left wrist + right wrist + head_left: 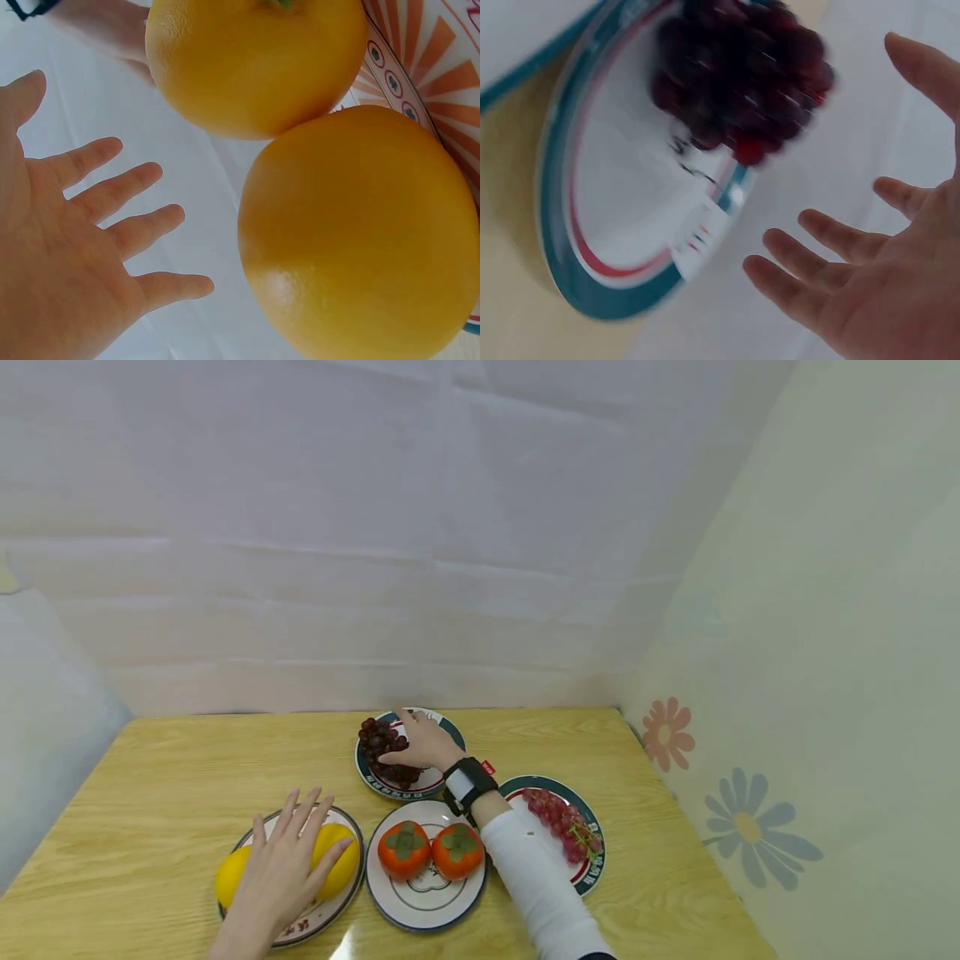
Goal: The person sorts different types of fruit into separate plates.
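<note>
My left hand point(281, 868) hovers palm down over a plate point(356, 860) bearing two yellow round fruits point(335, 860). Its fingers are spread and hold nothing. The left wrist view shows the hand point(97, 225) apart from both fruits point(360, 232), one of which has a green stem end. Farther back, my right hand point(423, 743) reaches over a green-rimmed plate point(452, 732) with a bunch of dark grapes point(378, 742). In the right wrist view, its fingers point(810, 262) are parted and stand clear of the grapes point(742, 82), which look blurred.
Between the hands, a white plate point(427, 910) carries two orange persimmons point(405, 850) with green calyxes. Right of the right forearm, a green-rimmed plate point(596, 827) holds red grapes point(555, 817). White cloth point(375, 610) hangs behind the wooden table point(202, 777); a flowered panel point(825, 735) stands at right.
</note>
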A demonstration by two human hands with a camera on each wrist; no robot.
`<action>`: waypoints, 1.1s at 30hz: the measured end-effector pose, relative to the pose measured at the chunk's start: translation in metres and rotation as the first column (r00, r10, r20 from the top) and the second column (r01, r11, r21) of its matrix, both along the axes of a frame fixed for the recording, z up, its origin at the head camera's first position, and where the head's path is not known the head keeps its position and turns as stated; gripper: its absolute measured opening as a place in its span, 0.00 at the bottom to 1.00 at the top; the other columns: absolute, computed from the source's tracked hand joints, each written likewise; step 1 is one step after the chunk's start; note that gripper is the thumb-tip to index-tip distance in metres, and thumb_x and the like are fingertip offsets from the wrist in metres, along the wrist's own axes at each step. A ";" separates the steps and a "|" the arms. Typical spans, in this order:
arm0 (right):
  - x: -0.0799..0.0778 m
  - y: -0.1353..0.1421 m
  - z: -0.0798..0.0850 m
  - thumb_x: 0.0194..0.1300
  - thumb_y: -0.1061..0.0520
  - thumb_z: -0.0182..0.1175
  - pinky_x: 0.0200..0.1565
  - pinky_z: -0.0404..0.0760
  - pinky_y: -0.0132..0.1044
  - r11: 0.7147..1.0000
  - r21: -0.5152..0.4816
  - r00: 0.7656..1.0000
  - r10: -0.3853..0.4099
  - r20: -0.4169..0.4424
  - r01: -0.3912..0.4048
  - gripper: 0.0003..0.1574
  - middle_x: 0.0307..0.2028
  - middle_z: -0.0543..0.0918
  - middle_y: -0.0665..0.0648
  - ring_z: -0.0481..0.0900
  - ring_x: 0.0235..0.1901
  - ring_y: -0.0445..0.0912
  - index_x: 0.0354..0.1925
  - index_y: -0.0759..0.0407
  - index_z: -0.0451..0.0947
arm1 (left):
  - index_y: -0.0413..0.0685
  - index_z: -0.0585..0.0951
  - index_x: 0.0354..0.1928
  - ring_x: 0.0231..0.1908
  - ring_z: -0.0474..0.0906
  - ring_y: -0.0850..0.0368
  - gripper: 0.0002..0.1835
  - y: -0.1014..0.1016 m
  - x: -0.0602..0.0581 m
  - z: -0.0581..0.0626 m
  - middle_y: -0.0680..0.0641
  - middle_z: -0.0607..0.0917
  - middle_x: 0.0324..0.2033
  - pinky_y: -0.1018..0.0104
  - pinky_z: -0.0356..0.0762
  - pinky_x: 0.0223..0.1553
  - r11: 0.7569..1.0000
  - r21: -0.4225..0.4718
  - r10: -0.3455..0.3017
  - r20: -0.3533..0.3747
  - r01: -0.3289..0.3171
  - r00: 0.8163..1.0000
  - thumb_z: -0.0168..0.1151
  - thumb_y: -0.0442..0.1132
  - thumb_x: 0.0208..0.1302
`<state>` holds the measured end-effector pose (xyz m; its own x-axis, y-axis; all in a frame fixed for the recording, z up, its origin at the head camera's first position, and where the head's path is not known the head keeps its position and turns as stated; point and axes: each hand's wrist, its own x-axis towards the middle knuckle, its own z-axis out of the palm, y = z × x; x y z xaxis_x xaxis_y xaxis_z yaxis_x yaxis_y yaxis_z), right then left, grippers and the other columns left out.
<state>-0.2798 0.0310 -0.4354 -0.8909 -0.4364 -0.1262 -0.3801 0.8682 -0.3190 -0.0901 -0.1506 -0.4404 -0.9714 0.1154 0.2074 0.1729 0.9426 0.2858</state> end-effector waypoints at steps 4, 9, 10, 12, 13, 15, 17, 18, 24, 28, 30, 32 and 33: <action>-0.004 -0.019 -0.024 0.48 0.31 0.65 0.54 0.78 0.53 0.998 0.056 0.995 -0.015 0.099 0.009 0.63 0.67 0.59 0.63 0.69 0.59 0.58 0.72 0.35 0.39 | 0.47 0.66 0.65 0.66 0.53 0.38 0.34 -0.002 0.002 0.000 0.41 0.63 0.66 0.22 0.48 0.57 1.000 -0.006 0.003 0.006 -0.003 1.000 0.52 0.60 0.63; -0.004 -0.030 -0.041 0.47 0.35 0.68 0.49 0.81 0.48 0.989 0.146 0.995 -0.034 0.089 0.021 0.63 0.62 0.66 0.60 0.72 0.53 0.55 0.70 0.29 0.39 | 0.47 0.66 0.65 0.66 0.53 0.39 0.34 -0.002 0.002 -0.001 0.41 0.63 0.67 0.22 0.48 0.57 1.000 -0.004 -0.001 0.015 0.001 1.000 0.51 0.60 0.63; -0.004 -0.030 -0.043 0.47 0.37 0.69 0.48 0.82 0.46 0.988 0.151 0.997 -0.030 0.065 0.020 0.61 0.60 0.68 0.59 0.73 0.52 0.54 0.70 0.30 0.42 | 0.47 0.66 0.65 0.66 0.52 0.39 0.34 -0.002 0.002 -0.001 0.41 0.63 0.67 0.22 0.48 0.58 1.000 -0.003 -0.002 0.017 0.002 1.000 0.52 0.60 0.63; -0.005 -0.030 -0.044 0.48 0.42 0.70 0.46 0.83 0.44 0.990 0.141 0.999 -0.020 0.025 0.016 0.58 0.57 0.71 0.59 0.75 0.48 0.52 0.69 0.32 0.47 | 0.48 0.65 0.65 0.67 0.52 0.38 0.34 -0.002 0.003 -0.001 0.41 0.62 0.67 0.22 0.47 0.58 1.000 0.000 -0.003 0.022 0.003 1.000 0.51 0.60 0.63; -0.005 -0.029 -0.043 0.48 0.44 0.71 0.45 0.83 0.43 0.992 0.130 1.000 -0.012 0.017 0.010 0.56 0.56 0.72 0.59 0.76 0.47 0.52 0.68 0.34 0.50 | 0.48 0.65 0.66 0.67 0.52 0.38 0.34 -0.003 0.003 -0.002 0.41 0.62 0.67 0.22 0.47 0.58 1.000 0.000 -0.003 0.023 0.003 1.000 0.51 0.60 0.63; -0.005 -0.028 -0.042 0.48 0.47 0.71 0.44 0.83 0.42 0.993 0.114 1.000 0.008 0.014 -0.009 0.53 0.55 0.73 0.59 0.77 0.44 0.51 0.67 0.35 0.53 | 0.48 0.65 0.66 0.66 0.52 0.38 0.34 -0.004 0.003 -0.002 0.40 0.62 0.67 0.22 0.47 0.58 1.000 -0.001 -0.003 0.023 0.003 1.000 0.52 0.60 0.63; -0.005 -0.026 -0.040 0.49 0.49 0.70 0.43 0.83 0.41 0.995 0.097 0.999 0.037 0.014 -0.038 0.49 0.54 0.73 0.60 0.77 0.43 0.50 0.65 0.36 0.56 | 0.47 0.65 0.65 0.66 0.52 0.38 0.34 -0.005 0.003 -0.002 0.40 0.63 0.67 0.22 0.47 0.58 1.000 -0.004 -0.001 0.020 0.001 1.000 0.52 0.59 0.63; -0.005 -0.025 -0.039 0.50 0.49 0.70 0.42 0.83 0.40 0.994 0.093 0.998 0.057 0.012 -0.058 0.47 0.53 0.73 0.60 0.77 0.42 0.49 0.65 0.37 0.58 | 0.47 0.65 0.65 0.66 0.53 0.38 0.34 -0.005 0.003 -0.002 0.40 0.63 0.66 0.23 0.47 0.58 1.000 -0.004 -0.001 0.017 0.001 1.000 0.52 0.59 0.63; -0.003 -0.008 -0.026 0.53 0.53 0.67 0.41 0.82 0.38 0.991 0.012 0.991 0.133 -0.025 -0.132 0.40 0.54 0.74 0.59 0.74 0.45 0.48 0.62 0.39 0.64 | 0.46 0.66 0.64 0.66 0.53 0.38 0.34 -0.006 0.004 -0.001 0.40 0.64 0.66 0.23 0.49 0.58 1.000 -0.003 -0.004 0.007 0.004 1.000 0.53 0.59 0.63; 0.005 0.020 -0.004 0.53 0.54 0.66 0.44 0.81 0.42 0.991 -0.094 0.995 0.089 -0.053 -0.094 0.40 0.53 0.72 0.61 0.72 0.46 0.49 0.62 0.40 0.64 | 0.47 0.67 0.64 0.66 0.53 0.38 0.33 -0.006 0.004 0.001 0.40 0.64 0.66 0.23 0.49 0.58 1.000 0.005 -0.005 0.003 0.005 1.000 0.53 0.59 0.63; 0.014 0.038 0.010 0.52 0.55 0.66 0.45 0.81 0.44 0.986 -0.151 0.996 0.065 -0.062 -0.074 0.41 0.51 0.71 0.62 0.73 0.46 0.51 0.63 0.41 0.63 | 0.47 0.67 0.64 0.66 0.52 0.38 0.33 -0.006 0.004 0.002 0.40 0.64 0.66 0.23 0.48 0.58 1.000 0.011 -0.004 0.005 0.004 1.000 0.52 0.59 0.63; 0.027 0.059 0.021 0.53 0.57 0.66 0.45 0.82 0.47 0.982 -0.185 0.998 0.037 -0.060 -0.048 0.41 0.49 0.70 0.63 0.73 0.46 0.52 0.63 0.41 0.63 | 0.47 0.67 0.64 0.67 0.52 0.39 0.33 -0.006 0.003 0.003 0.40 0.63 0.66 0.23 0.48 0.58 1.000 0.016 -0.005 0.012 0.005 1.000 0.52 0.59 0.63; 0.035 0.070 0.026 0.52 0.58 0.66 0.45 0.82 0.48 0.981 -0.191 0.998 0.020 -0.064 -0.032 0.42 0.48 0.70 0.63 0.73 0.46 0.53 0.63 0.41 0.63 | 0.47 0.67 0.64 0.67 0.52 0.39 0.33 -0.006 0.003 0.003 0.40 0.63 0.66 0.23 0.48 0.58 1.000 0.018 -0.005 0.015 0.005 1.000 0.52 0.59 0.63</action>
<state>-0.2445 0.1015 -0.4097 -0.8825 -0.4701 0.0165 -0.4255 0.7828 -0.4540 -0.0868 -0.1563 -0.4375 -0.9740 0.1167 0.1943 0.1731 0.9364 0.3053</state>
